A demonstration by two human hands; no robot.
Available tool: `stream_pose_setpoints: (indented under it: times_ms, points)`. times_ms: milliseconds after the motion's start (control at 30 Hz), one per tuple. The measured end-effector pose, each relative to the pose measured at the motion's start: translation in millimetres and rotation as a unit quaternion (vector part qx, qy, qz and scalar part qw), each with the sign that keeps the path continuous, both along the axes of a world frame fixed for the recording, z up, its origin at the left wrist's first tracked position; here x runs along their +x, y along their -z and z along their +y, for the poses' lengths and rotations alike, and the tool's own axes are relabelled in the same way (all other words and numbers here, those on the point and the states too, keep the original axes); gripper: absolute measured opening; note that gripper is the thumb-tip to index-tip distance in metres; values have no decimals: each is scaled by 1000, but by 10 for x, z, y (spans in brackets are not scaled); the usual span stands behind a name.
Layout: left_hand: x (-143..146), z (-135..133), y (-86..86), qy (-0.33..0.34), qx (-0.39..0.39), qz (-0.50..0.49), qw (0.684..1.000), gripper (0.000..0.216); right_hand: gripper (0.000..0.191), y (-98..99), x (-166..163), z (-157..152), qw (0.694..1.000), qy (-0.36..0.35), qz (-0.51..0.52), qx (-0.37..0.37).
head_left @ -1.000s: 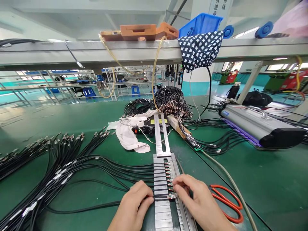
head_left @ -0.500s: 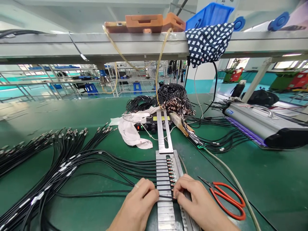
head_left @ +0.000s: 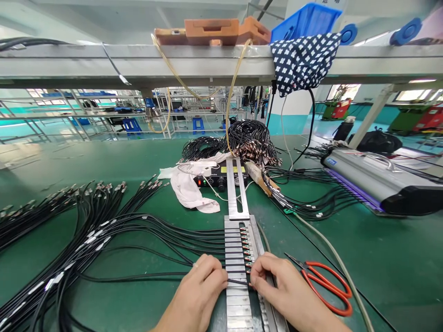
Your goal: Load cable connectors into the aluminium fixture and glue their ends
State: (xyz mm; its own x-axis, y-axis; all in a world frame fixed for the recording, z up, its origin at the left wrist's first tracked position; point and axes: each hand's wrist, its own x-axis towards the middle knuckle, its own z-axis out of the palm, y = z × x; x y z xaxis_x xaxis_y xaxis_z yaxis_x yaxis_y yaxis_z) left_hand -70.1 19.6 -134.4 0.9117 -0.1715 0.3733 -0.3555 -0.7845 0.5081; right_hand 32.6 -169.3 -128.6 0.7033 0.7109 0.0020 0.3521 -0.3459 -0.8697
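Between my hands a black cable [head_left: 238, 281] lies across a slotted metal fixture [head_left: 238, 310]. My left hand [head_left: 202, 283] pinches the cable at the fixture's left edge. At the cable's end, my right hand [head_left: 272, 279] is closed with thumb and forefinger around the small tip, which the fingers mostly hide. Farther up the fixture, several cables sit side by side in the slots, their small connector ends [head_left: 245, 244] lined up along the slot opening. From the fixture these cables run left into a large black cable bundle [head_left: 93, 235] with white labels.
Red-handled pliers [head_left: 327, 286] lie right of my right hand. A silver box lamp [head_left: 380, 180] glowing purple stands at the right, over more cables. Behind the fixture are a black control box [head_left: 221, 184], a white cloth [head_left: 190, 191] and coiled cables [head_left: 247, 136]. A shelf beam [head_left: 207, 64] crosses above.
My right hand has shifted very slightly right and up at the cable's end. My left hand stays almost in place on the cable. The camera view has moved a little.
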Motion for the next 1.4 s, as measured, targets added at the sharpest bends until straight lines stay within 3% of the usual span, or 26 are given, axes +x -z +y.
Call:
stream_pose_setpoints:
  times_ms: [100,267,533,900,1100,1267,1400]
  points:
    - [-1,-2,16,-3,18,-15,1000,19,21,20,18,2,999,28,16,9]
    - [32,3,53,-17,-17,11,1000,18,32,-3,112,-27,995,70,50,42]
    - [78,9,107,-42,-38,49,997,19,35,-49,143,-93,993,96,45,60]
    - [96,0,86,-49,-55,63,995,20,29,-13,160,-127,991,90,-96,-35]
    - [80,28,92,-44,-82,70,993,18,24,-19,310,-267,949,132,-254,-132]
    - [92,33,96,-50,-94,89,990,19,22,-114,240,-233,979,51,-177,-83]
    - [86,18,93,-56,-83,97,990,20,22,-141,183,-203,982,33,-170,-79]
